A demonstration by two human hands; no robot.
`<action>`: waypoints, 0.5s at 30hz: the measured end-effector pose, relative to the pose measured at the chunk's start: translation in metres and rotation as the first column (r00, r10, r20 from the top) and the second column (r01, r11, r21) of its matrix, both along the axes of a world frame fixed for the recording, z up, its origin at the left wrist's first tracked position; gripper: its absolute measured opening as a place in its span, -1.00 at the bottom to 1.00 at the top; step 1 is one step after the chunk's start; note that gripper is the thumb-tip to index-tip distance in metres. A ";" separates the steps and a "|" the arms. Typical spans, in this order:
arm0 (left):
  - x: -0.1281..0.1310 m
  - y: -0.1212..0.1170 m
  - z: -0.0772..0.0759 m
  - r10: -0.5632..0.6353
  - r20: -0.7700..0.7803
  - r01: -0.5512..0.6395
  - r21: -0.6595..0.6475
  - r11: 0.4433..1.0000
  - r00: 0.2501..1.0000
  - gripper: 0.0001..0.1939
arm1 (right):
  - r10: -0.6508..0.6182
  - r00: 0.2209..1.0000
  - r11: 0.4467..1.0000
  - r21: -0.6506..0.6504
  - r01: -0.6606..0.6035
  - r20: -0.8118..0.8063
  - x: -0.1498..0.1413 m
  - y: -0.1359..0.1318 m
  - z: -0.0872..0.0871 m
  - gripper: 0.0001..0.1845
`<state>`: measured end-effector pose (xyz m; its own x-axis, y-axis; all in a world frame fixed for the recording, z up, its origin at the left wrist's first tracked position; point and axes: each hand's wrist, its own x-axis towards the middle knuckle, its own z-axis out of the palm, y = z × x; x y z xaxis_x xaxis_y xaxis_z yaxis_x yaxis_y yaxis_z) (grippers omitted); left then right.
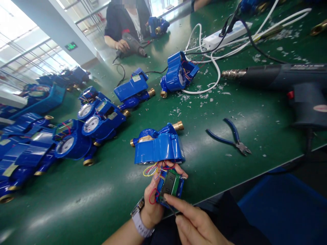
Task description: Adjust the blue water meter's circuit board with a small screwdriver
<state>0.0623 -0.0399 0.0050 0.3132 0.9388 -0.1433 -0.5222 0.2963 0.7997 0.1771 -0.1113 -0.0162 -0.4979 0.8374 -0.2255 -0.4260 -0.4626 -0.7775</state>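
Observation:
My left hand [154,201] is wrapped round a blue module with a green circuit board and a small LCD display [168,182]. Dark digits show on its screen. Thin coloured wires [151,170] run from the module to a blue water meter [159,148] with brass ends, lying on its side just beyond. In my right hand [198,221] a thin dark tool [171,209] is pinched, its tip at the module's near edge; its exact kind is mostly hidden. My right index fingertip is at the lower edge of the display.
Diagonal cutters [238,144] and a heat gun [278,78] lie to the right. A white power strip [224,35] with cables sits behind. More meters [92,124] crowd the left. Across the green table [112,190], a person's hand [122,45] rests on another heat gun [134,44].

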 end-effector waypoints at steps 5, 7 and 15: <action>-0.001 0.000 0.000 0.010 0.009 -0.010 -0.029 1.000 1.000 -0.60 | -0.159 0.978 0.968 -0.215 0.128 -0.135 0.005 -0.004 0.000 -0.19; -0.001 0.001 0.002 0.005 0.042 -0.003 -0.052 0.999 0.999 -0.61 | -0.192 0.967 0.960 -0.237 0.150 -0.166 0.010 -0.005 0.001 -0.22; -0.001 0.004 0.004 -0.023 0.052 0.027 -0.076 0.997 0.998 -0.61 | -0.281 0.940 0.921 -0.328 0.209 -0.191 0.031 -0.004 0.008 -0.60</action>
